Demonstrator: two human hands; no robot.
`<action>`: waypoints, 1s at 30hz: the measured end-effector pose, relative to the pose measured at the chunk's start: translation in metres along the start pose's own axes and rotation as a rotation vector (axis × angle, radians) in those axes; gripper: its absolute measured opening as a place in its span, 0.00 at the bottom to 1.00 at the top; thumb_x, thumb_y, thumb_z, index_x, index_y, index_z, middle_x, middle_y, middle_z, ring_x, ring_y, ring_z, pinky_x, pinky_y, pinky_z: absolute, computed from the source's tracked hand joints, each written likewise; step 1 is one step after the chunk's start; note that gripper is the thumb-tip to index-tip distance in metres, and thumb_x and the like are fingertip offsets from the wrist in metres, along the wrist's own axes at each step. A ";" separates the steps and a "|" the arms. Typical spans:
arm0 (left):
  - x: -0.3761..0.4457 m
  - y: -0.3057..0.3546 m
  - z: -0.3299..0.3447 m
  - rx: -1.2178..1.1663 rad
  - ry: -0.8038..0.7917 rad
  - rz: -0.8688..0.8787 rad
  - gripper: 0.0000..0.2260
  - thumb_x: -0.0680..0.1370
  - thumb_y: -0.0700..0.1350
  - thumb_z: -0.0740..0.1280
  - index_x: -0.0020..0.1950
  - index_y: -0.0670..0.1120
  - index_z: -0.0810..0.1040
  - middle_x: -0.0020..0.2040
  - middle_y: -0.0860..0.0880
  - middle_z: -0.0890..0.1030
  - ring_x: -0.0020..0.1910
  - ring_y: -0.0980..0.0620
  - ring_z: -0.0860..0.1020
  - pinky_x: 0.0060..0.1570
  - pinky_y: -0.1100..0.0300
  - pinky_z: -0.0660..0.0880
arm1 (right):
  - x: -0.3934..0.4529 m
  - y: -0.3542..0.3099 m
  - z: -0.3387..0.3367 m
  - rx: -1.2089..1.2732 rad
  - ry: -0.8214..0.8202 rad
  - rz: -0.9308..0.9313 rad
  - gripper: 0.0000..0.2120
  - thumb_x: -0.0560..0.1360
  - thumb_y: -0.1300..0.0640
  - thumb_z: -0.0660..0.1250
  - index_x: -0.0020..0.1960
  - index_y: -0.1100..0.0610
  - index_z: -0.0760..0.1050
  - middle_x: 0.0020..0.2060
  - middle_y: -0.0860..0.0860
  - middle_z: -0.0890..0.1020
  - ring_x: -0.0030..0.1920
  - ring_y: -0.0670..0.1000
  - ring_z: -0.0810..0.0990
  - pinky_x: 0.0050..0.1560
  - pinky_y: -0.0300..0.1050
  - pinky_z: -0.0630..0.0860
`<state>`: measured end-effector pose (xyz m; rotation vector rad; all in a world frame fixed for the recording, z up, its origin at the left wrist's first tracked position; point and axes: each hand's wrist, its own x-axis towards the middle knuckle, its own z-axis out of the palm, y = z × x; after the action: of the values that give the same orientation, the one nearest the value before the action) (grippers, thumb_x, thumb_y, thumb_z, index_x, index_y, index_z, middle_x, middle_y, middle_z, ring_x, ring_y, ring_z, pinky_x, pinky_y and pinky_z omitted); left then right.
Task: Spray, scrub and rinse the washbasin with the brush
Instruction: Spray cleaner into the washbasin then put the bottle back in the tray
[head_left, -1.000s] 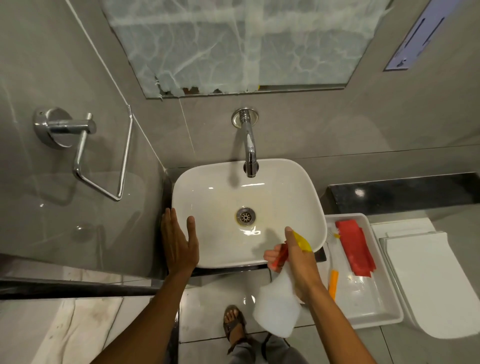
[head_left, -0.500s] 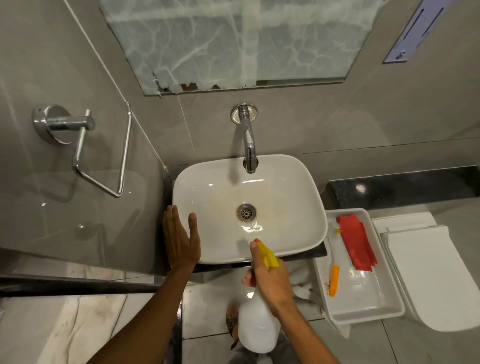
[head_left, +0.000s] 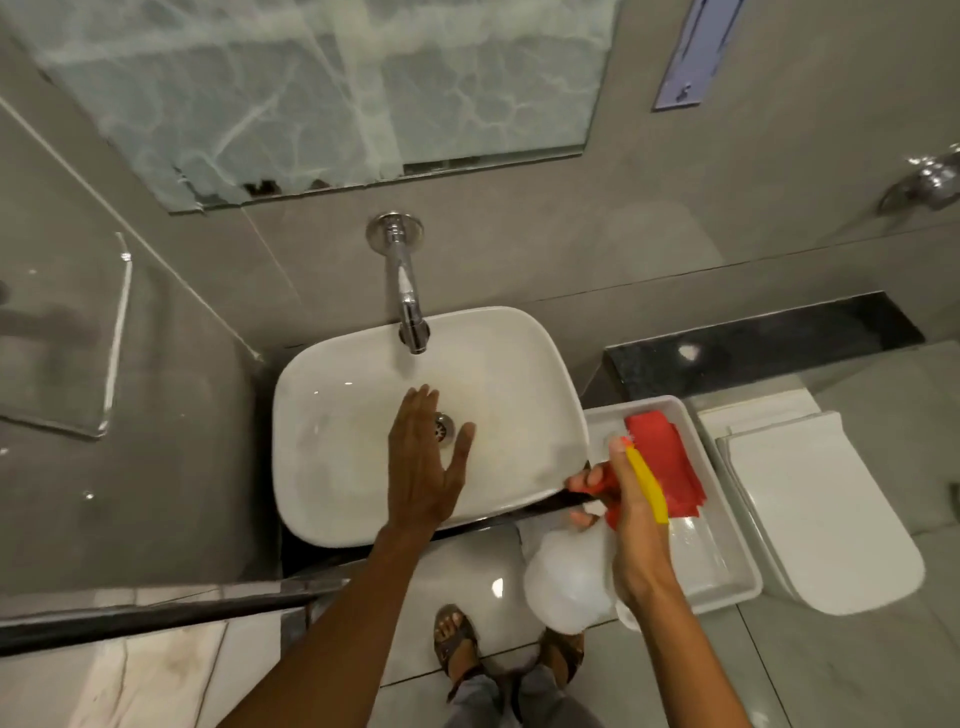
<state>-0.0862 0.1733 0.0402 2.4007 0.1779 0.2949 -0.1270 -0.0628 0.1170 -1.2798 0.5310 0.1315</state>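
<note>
The white washbasin (head_left: 332, 415) sits below a chrome wall tap (head_left: 408, 306), with its drain (head_left: 444, 427) partly behind my left hand. My left hand (head_left: 423, 462) is spread flat over the middle of the bowl, fingers apart, holding nothing. My right hand (head_left: 631, 514) grips a white spray bottle (head_left: 566, 577) with a red and yellow trigger head (head_left: 644, 478), held at the basin's right front corner above the white tray (head_left: 727, 582). The brush is hidden in this view.
A red cloth (head_left: 667, 457) lies in the tray right of the basin. A white toilet lid (head_left: 821, 519) is further right, under a black ledge (head_left: 769, 343). A glass partition (head_left: 104, 364) stands on the left. My sandalled feet (head_left: 457, 644) are on the tiled floor.
My left hand left the basin's left front rim and now hovers over the bowl near the drain. My right hand carried the spray bottle rightward to above the tray. The camera shifted right.
</note>
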 end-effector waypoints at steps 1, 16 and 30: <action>0.003 0.017 0.012 -0.008 -0.028 0.015 0.34 0.85 0.66 0.56 0.82 0.43 0.68 0.83 0.45 0.69 0.84 0.46 0.64 0.82 0.45 0.63 | 0.007 -0.004 -0.018 0.010 0.043 -0.023 0.22 0.77 0.38 0.72 0.39 0.57 0.82 0.41 0.67 0.82 0.42 0.58 0.84 0.34 0.47 0.82; 0.021 0.102 0.168 0.217 -0.290 0.229 0.41 0.85 0.67 0.58 0.88 0.44 0.50 0.89 0.46 0.49 0.88 0.48 0.47 0.85 0.43 0.54 | 0.127 0.081 -0.226 -0.238 0.381 -0.137 0.12 0.77 0.44 0.76 0.39 0.48 0.82 0.31 0.44 0.80 0.33 0.41 0.79 0.37 0.31 0.77; 0.025 0.103 0.173 0.271 -0.315 0.176 0.40 0.85 0.69 0.48 0.88 0.50 0.38 0.88 0.56 0.37 0.87 0.56 0.38 0.84 0.55 0.41 | 0.175 0.186 -0.257 -0.213 0.385 -0.146 0.13 0.76 0.47 0.78 0.43 0.57 0.84 0.32 0.47 0.77 0.31 0.45 0.74 0.33 0.37 0.75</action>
<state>-0.0124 -0.0080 -0.0128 2.6977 -0.1478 -0.0344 -0.1229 -0.2818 -0.1718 -1.5589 0.7646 -0.1901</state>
